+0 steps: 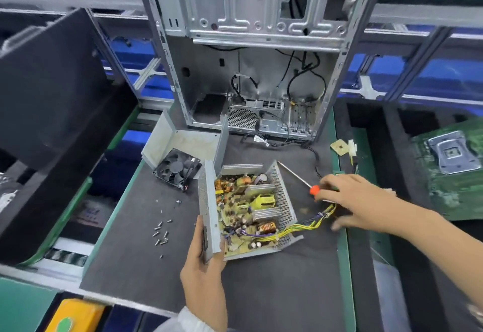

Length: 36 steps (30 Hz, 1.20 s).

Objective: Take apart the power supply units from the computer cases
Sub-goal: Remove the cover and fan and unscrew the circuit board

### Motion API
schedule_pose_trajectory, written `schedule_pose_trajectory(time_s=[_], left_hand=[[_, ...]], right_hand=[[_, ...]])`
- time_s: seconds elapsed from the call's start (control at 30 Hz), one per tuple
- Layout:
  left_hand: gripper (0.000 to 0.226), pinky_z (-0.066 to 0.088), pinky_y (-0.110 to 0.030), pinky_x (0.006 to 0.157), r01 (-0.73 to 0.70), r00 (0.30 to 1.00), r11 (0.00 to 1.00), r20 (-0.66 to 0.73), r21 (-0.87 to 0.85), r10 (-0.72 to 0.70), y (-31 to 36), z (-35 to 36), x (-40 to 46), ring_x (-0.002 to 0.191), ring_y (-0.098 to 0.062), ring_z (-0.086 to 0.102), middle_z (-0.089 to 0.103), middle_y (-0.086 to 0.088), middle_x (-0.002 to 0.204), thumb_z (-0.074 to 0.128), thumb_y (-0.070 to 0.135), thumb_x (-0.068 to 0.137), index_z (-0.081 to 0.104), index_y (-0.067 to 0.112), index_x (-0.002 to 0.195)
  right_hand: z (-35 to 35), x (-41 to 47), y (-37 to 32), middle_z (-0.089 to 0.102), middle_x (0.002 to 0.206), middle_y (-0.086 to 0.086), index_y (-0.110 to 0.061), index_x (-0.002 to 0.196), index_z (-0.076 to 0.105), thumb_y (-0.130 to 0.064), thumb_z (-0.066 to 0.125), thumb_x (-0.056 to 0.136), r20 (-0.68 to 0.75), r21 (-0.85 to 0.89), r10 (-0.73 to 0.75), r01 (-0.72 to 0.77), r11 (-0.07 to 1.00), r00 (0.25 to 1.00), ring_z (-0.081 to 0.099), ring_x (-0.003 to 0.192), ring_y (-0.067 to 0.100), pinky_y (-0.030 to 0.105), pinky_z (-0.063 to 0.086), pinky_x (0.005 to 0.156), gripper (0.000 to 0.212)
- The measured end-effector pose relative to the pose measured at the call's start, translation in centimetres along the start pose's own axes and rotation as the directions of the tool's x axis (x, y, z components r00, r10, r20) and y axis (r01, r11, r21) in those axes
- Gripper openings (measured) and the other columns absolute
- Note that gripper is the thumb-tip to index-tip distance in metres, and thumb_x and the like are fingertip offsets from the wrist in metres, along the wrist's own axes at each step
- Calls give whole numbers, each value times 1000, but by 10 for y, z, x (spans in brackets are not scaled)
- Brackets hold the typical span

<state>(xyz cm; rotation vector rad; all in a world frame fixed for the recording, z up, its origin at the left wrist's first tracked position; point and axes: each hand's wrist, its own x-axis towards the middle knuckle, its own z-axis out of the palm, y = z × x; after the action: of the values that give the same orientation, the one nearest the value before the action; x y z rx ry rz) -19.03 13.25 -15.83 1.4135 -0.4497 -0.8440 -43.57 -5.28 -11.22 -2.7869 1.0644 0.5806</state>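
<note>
Power supply unit [248, 211] opened on mat, left hand [206, 261] gripping its wall, right hand [350, 201] grasping screwdriver [308, 185] beside it

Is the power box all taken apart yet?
Partly. Its cover and fan are off, and loose screws lie nearby. The left hand holds the open power supply; the right hand is on the screwdriver. The circuit board remains inside.
</note>
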Motion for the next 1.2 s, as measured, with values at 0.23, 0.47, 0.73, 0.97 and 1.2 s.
schedule_pose_trajectory(time_s=[0.23,0.47,0.73,0.97,1.2], left_hand=[[63,45,-53,102,-145,988,989,65,41,142,16,3,11,119,-14,61,63,16,129,74,46,68,57,49,128],[70,50,-47,90,-190,969,982,162,9,186,68,9,56,104,-24,66,71,0,116,73,68,67,63,35,127],[42,55,-41,72,-103,927,995,362,-8,99,111,18,117,87,-31,70,75,-9,98,80,42,73,74,19,108],[39,61,-40,68,15,904,1000,427,-13,-8,106,38,149,84,-25,72,73,-10,102,75,34,76,63,18,110],[44,57,-38,68,60,827,990,549,131,-123,75,69,142,89,-22,72,74,-4,104,75,49,72,65,31,111]], right_hand=[[-11,0,1,64,88,3,-22,95,69,10,76,42,-369,-150,-59,4,989,928,63,80,27,38,51,81,62],[-18,6,-25,64,85,12,-10,85,70,21,65,49,-742,56,45,-4,998,669,60,76,33,41,46,80,48],[6,-8,-82,49,110,-15,-23,120,58,-12,67,85,-399,422,-71,252,871,914,51,105,5,4,30,94,38],[-90,-4,-23,59,118,1,-20,108,53,7,57,82,-370,888,569,100,448,734,56,116,14,31,41,106,37],[-134,60,-53,31,150,-2,-25,147,28,-63,66,74,-303,605,296,-57,794,906,25,139,16,41,18,116,91]])
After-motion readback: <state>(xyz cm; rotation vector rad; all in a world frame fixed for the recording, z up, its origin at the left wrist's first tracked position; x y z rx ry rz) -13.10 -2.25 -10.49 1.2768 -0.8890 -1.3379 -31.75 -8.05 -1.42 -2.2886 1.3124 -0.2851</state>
